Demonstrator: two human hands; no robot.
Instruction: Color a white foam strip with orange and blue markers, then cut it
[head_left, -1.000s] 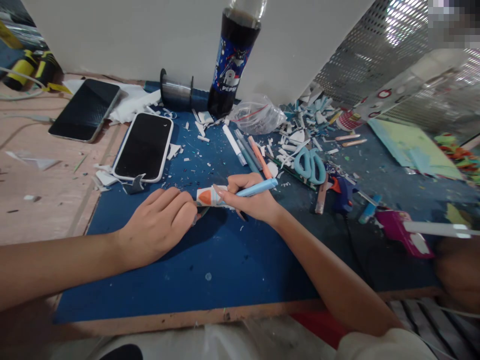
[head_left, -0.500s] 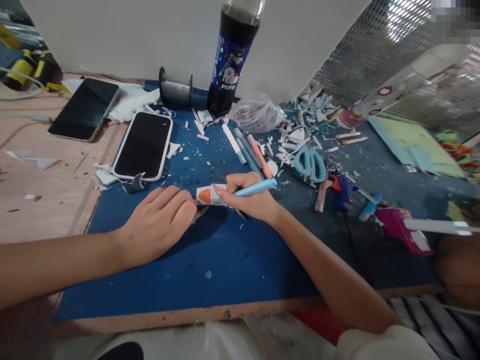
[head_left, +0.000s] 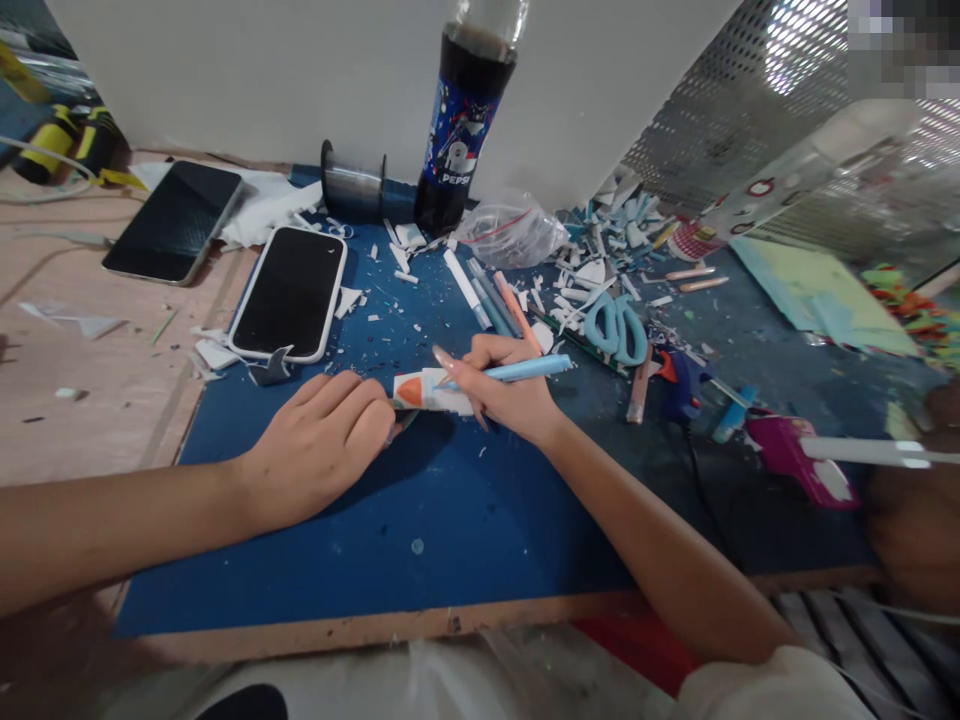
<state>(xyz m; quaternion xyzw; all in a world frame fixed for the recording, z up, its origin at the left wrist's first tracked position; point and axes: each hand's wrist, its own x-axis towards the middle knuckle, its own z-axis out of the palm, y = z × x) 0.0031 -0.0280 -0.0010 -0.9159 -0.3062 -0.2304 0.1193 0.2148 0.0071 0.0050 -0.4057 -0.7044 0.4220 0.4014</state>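
Observation:
My left hand [head_left: 326,440] is closed on the left end of a small white piece [head_left: 448,398] that bears an orange pointed patch. The fingertips and that end of the piece are mostly hidden. In my right hand [head_left: 514,395] is a light blue marker [head_left: 532,368], pinched between thumb and fingers and slanting up to the right. Its tip meets the top of the white piece, right of the orange patch. Both hands are low over the blue mat [head_left: 360,580].
Behind the hands lie several markers [head_left: 466,288], light blue scissors [head_left: 616,328] and white scraps. A cola bottle [head_left: 461,130] and a wire spool [head_left: 354,182] stand at the wall. Phones [head_left: 291,292] lie left; glue guns [head_left: 799,455] and another person's arm [head_left: 911,520] are at right.
My right hand has shifted slightly right with the marker, baring more of the white piece and the marker's tip. The left hand keeps its hold in nearly the same spot.

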